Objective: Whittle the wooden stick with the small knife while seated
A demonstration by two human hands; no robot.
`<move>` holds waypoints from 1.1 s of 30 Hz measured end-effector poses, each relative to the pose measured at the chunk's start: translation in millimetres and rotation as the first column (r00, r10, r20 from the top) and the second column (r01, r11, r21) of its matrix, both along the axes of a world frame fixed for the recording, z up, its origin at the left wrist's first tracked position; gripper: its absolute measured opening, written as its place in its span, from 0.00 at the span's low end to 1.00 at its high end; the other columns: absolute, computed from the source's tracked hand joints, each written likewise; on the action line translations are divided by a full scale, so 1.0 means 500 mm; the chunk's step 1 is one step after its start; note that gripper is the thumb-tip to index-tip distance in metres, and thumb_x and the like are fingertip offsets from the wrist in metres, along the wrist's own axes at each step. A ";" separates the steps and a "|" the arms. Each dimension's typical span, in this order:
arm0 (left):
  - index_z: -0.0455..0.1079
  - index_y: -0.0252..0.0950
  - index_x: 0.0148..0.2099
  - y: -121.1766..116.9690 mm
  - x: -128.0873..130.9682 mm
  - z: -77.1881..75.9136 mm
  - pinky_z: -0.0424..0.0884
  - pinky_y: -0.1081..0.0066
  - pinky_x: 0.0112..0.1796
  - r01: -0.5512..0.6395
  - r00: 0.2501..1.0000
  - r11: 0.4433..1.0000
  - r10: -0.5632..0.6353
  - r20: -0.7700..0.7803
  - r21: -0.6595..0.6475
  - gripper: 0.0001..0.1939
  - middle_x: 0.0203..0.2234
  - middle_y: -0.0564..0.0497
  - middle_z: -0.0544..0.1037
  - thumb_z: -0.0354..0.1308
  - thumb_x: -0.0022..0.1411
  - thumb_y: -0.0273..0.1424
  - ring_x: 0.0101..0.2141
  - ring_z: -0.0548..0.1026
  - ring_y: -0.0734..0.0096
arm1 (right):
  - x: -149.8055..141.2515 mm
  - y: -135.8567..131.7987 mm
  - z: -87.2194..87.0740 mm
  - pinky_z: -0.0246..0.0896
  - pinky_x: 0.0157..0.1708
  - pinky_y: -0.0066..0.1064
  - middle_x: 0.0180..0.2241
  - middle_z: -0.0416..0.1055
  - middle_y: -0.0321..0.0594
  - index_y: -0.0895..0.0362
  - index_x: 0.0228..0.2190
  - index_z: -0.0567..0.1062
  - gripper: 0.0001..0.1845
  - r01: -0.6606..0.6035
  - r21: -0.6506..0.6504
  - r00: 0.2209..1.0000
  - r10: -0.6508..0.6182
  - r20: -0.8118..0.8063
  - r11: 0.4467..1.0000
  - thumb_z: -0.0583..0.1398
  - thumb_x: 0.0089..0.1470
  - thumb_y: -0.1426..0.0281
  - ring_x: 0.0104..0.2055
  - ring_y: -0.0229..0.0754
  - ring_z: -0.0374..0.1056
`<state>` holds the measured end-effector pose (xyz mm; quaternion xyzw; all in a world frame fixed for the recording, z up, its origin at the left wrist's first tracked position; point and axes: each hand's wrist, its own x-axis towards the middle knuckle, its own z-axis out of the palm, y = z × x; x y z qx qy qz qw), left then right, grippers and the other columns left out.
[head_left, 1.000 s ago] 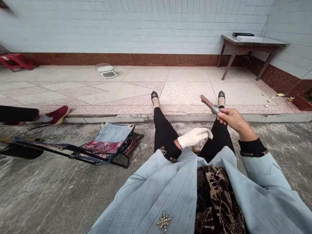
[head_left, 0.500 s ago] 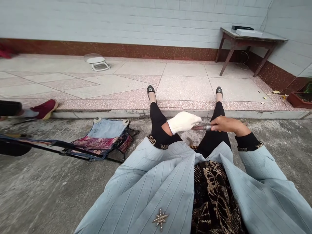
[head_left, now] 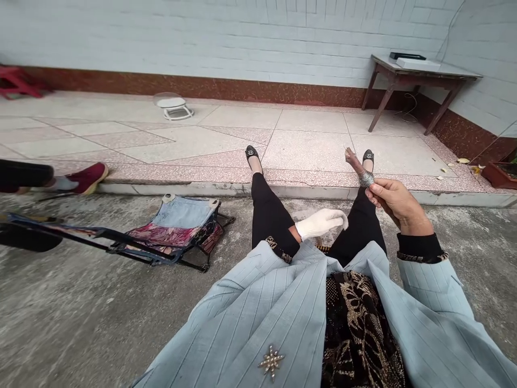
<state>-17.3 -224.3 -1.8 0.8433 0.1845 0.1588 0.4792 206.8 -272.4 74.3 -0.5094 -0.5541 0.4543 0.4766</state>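
Observation:
My right hand [head_left: 393, 202] grips a short brown wooden stick [head_left: 354, 161] near its lower end, and a band of silver wire [head_left: 365, 178] is wound around the stick just above my fingers. The stick's tip points up and away, over my left shoe. My left hand [head_left: 321, 223] wears a white knit glove, with its fingers closed. It lies over my black trousers, apart from the stick, with nothing visible in it.
A collapsed folding chair [head_left: 173, 231] with patterned cloth lies on the concrete to my left. Beyond it, another person's leg ends in a red shoe [head_left: 86, 179]. A concrete step edge [head_left: 283, 189] crosses ahead. A wooden table [head_left: 407, 75] stands by the far wall.
My right hand has lifted the stick from low across my lap to point up and away. My gloved left hand has dropped lower and moved away from the stick.

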 end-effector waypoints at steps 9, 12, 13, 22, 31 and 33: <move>0.71 0.40 0.45 -0.004 -0.041 0.043 0.61 0.73 0.32 0.063 0.925 0.744 0.207 -0.320 0.665 0.13 0.34 0.53 0.79 0.46 0.69 0.35 0.33 0.75 0.69 | 0.025 0.049 -0.061 0.52 0.23 0.28 0.20 0.66 0.35 0.59 0.29 0.74 0.17 0.077 0.006 0.839 -0.068 0.540 0.997 0.58 0.55 0.57 0.21 0.36 0.61; 0.71 0.40 0.44 0.001 -0.054 0.056 0.61 0.73 0.31 0.059 0.918 0.663 0.258 -0.302 0.746 0.12 0.35 0.53 0.79 0.46 0.69 0.34 0.34 0.76 0.70 | 0.024 0.053 -0.068 0.52 0.25 0.29 0.23 0.70 0.38 0.58 0.29 0.74 0.16 0.063 0.020 0.713 -0.059 0.698 0.998 0.56 0.57 0.58 0.24 0.37 0.63; 0.71 0.40 0.44 0.005 -0.058 0.061 0.61 0.73 0.31 0.060 0.916 0.641 0.269 -0.297 0.765 0.12 0.35 0.52 0.79 0.46 0.69 0.33 0.34 0.76 0.70 | 0.020 0.053 -0.068 0.51 0.25 0.29 0.23 0.70 0.39 0.58 0.28 0.74 0.15 0.050 0.015 0.660 -0.045 0.750 0.999 0.56 0.57 0.59 0.24 0.38 0.63; 0.72 0.37 0.45 0.062 -0.058 0.072 0.65 0.73 0.39 -0.044 0.978 0.848 0.144 -0.150 0.528 0.11 0.39 0.51 0.79 0.49 0.67 0.30 0.38 0.75 0.70 | -0.023 0.011 -0.025 0.56 0.26 0.27 0.24 0.68 0.36 0.59 0.30 0.74 0.13 -0.623 -0.417 0.482 0.745 0.461 0.662 0.58 0.58 0.62 0.25 0.34 0.63; 0.70 0.31 0.42 0.017 -0.007 -0.011 0.57 0.76 0.25 -0.172 0.968 0.969 0.199 0.152 -0.176 0.16 0.20 0.57 0.62 0.46 0.68 0.38 0.22 0.58 0.78 | -0.041 0.006 -0.026 0.49 0.20 0.24 0.24 0.65 0.34 0.59 0.27 0.72 0.16 -0.237 -0.009 0.971 0.236 -0.043 0.972 0.62 0.56 0.59 0.21 0.29 0.56; 0.70 0.31 0.39 0.011 -0.009 -0.018 0.57 0.76 0.25 -0.122 0.980 0.970 0.151 0.131 -0.209 0.15 0.21 0.56 0.63 0.47 0.67 0.36 0.22 0.59 0.78 | -0.043 0.008 -0.030 0.50 0.20 0.24 0.24 0.66 0.35 0.60 0.26 0.72 0.16 -0.157 -0.009 0.984 0.155 -0.088 0.988 0.63 0.54 0.59 0.21 0.29 0.57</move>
